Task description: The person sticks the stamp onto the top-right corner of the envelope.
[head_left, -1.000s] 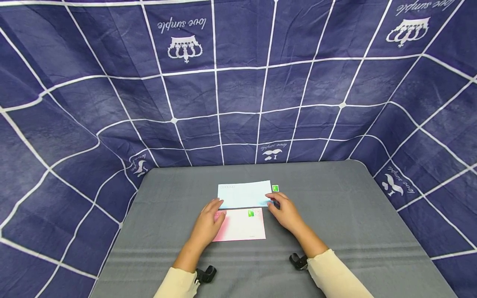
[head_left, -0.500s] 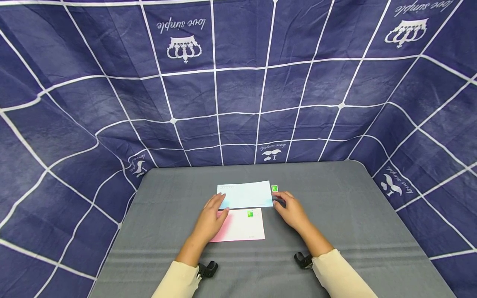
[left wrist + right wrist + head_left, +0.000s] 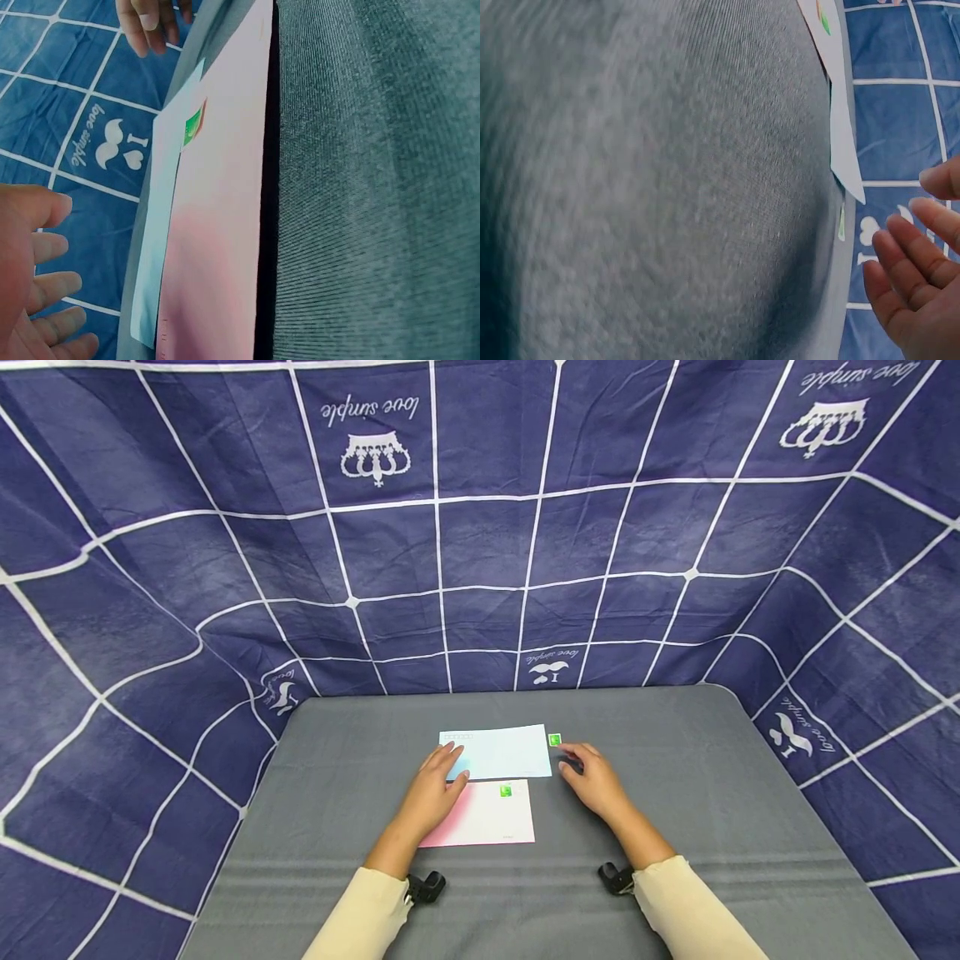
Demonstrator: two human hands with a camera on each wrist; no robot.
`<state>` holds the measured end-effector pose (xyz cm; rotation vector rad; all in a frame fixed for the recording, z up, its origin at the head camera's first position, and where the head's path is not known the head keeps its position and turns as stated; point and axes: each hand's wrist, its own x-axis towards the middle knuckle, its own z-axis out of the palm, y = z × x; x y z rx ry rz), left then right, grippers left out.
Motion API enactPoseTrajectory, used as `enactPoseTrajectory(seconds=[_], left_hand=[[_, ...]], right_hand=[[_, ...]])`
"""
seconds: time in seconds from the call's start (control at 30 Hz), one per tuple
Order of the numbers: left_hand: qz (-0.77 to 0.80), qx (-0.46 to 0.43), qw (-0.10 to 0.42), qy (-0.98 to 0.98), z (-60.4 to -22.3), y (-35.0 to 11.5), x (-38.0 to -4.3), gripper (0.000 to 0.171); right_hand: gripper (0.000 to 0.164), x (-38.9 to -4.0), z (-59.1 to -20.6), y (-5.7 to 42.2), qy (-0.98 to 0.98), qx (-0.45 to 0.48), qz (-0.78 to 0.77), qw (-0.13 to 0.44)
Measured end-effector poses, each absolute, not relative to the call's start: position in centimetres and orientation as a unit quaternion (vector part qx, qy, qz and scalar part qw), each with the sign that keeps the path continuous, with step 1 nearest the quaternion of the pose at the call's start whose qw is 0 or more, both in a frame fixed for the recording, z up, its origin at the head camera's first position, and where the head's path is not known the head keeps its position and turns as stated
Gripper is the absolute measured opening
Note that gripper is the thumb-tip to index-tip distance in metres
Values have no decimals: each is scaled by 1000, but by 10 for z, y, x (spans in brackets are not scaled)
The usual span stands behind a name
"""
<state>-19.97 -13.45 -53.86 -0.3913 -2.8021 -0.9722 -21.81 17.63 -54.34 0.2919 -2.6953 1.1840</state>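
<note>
A white envelope with a blue tint lies on the table, its small printed boxes at the top left. Just in front of it is a white and pink envelope bearing a green stamp. A second green stamp lies loose past the blue envelope's right end. My left hand hovers at the left ends of both envelopes, fingers spread and relaxed; the left wrist view shows nothing in it. My right hand is beside the loose stamp, fingers loosely bent; the right wrist view shows its palm holding nothing.
Grey cloth covers the table. A blue curtain with white grid lines stands behind it and along both sides. Black straps with small mounts sit on both wrists.
My right hand has moved right, from over the blue envelope's right end to beside the loose stamp. My left hand has shifted slightly right and away from me. Envelopes and stamps look unmoved.
</note>
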Motion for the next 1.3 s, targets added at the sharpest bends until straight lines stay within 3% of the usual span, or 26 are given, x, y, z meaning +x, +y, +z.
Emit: enactPoseTrajectory(seconds=[0.87,1.3], left_hand=[[-289,-125,-25,-949,-552,-127,-227,56],[-255,-146,-22,-956,-557,-121,-237,55]], right_hand=[[36,-246,-550,196,-921,65,383,18],[36,-267,-553,194,-930,48,363,21]])
